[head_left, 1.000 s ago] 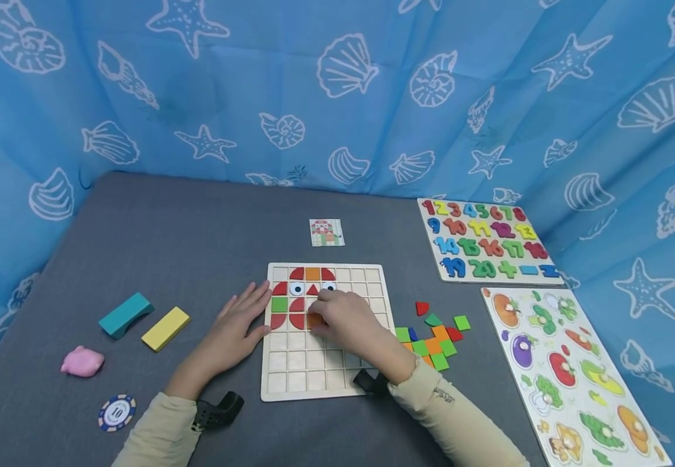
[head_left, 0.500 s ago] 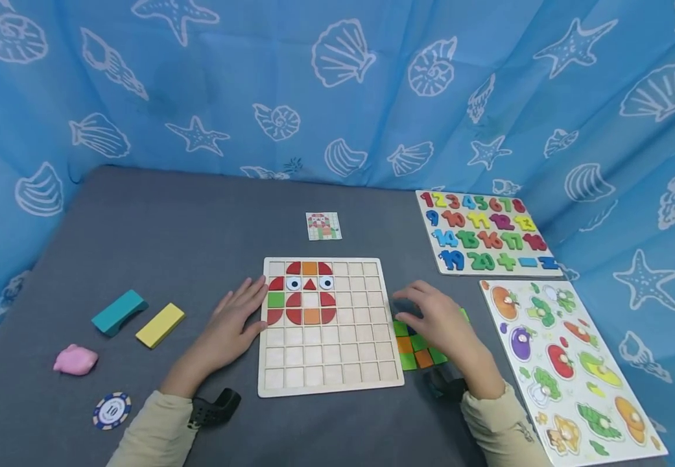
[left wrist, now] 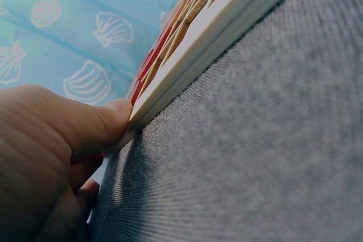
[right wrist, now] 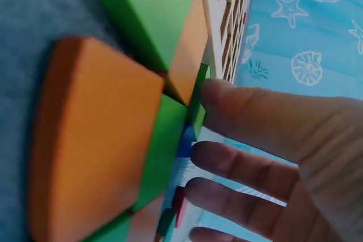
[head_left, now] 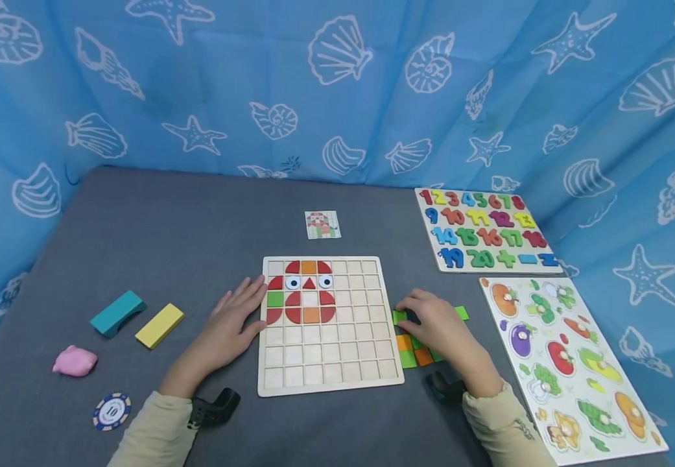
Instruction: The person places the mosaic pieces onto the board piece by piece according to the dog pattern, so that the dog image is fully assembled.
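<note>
Right hand (head_left: 439, 327), held over the loose tiles (head_left: 408, 359); its grip is parted, the thumb and fingertips being spaced from one another, the thumb just beside a green tile (right wrist: 197, 103); whether that tile is touched cannot be told; left hand (head_left: 229, 334), laid along the left edge of the grid board (head_left: 349, 354); its grip is extended, the thumb being set against the board's rim; the loose tiles, chiefly green and orange, are gathered on the grey tabletop (head_left: 197, 224) by the board's right edge, partly covered by the right hand; red, orange and green pieces (head_left: 293, 315) are seated toward the board's far left, a red triangle (head_left: 309, 283) being placed between two eye discs (head_left: 293, 282); beyond the board is laid a picture card (head_left: 323, 225); at right are placed a number puzzle (head_left: 480, 230) and, nearer, a vegetable puzzle (head_left: 570, 389); at left, a teal arch block (head_left: 117, 312), a yellow block (head_left: 159, 326), a pink pig (head_left: 74, 360) and a chip (head_left: 112, 411); all is backed by a blue curtain (head_left: 226, 65).
</note>
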### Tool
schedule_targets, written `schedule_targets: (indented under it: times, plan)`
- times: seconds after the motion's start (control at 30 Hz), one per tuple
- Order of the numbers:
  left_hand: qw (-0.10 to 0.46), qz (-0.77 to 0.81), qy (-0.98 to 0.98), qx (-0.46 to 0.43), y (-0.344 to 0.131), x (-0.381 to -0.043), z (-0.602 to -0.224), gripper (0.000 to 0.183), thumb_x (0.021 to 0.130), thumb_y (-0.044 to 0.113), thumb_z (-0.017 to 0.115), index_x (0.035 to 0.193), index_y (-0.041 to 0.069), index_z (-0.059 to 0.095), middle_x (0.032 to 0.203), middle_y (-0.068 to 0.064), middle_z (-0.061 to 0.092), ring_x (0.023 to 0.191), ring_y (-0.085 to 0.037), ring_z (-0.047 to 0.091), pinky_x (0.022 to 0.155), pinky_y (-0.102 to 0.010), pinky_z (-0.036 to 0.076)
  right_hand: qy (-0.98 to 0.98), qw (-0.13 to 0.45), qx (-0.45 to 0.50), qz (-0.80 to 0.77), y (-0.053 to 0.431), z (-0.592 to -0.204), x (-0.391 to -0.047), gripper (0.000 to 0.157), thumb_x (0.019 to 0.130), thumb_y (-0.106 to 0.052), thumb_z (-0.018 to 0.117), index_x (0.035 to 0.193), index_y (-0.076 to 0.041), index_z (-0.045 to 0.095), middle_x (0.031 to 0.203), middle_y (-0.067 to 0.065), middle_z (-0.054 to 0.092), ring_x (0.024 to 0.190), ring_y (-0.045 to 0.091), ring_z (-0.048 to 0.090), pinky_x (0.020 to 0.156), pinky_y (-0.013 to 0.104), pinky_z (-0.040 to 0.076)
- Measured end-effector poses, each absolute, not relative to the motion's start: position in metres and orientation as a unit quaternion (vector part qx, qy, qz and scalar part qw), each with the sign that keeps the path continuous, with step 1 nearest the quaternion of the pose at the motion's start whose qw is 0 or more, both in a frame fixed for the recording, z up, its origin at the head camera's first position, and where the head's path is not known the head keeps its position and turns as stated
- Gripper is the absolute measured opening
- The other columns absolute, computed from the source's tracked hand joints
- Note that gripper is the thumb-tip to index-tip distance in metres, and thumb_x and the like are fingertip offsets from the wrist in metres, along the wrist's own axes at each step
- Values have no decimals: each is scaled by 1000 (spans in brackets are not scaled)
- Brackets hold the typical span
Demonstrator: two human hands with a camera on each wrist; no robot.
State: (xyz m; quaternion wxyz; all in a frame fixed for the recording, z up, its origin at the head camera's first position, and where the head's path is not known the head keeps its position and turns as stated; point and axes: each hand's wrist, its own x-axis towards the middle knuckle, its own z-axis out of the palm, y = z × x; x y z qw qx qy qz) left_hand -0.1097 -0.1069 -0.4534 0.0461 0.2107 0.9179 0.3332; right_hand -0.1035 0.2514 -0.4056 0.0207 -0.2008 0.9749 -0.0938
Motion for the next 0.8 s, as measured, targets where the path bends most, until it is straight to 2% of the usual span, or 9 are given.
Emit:
schedule_targets:
  times: [0.2,0.4,0.63,0.8]
  plan:
    - [49,340,914,215,-109,-109,-452,64,87,24,58,140,8,27,148,-5,19,136,-27,9,105,-52,6,977,19,-196,-80,247,-402,-105,25,71,-17,75,94,-13,66,91,0,59,79,16,56,69,36,49]
    - [48,344,913,212,-109,-109,-450,64,86,23,58,140,8,27,148,-5,19,136,-27,10,105,-52,6,977,-13,-198,-82,226,-396,-108,26,73,-21,73,97,-14,65,88,-2,61,74,13,56,63,32,47]
    - [48,343,915,207,-109,-109,-450,64,86,23,59,140,9,28,147,-4,20,136,-26,10,106,-51,6,952,-28,-289,-95,170,-395,-106,27,72,-25,73,96,-16,66,85,-7,63,76,7,55,68,24,48]
    - [43,345,914,211,-109,-109,-453,64,86,23,59,140,9,28,147,-4,20,136,-26,10,106,-51,6,936,-26,-343,-69,137,-398,-100,23,72,-27,72,92,-18,67,84,-8,63,75,9,54,64,25,46]
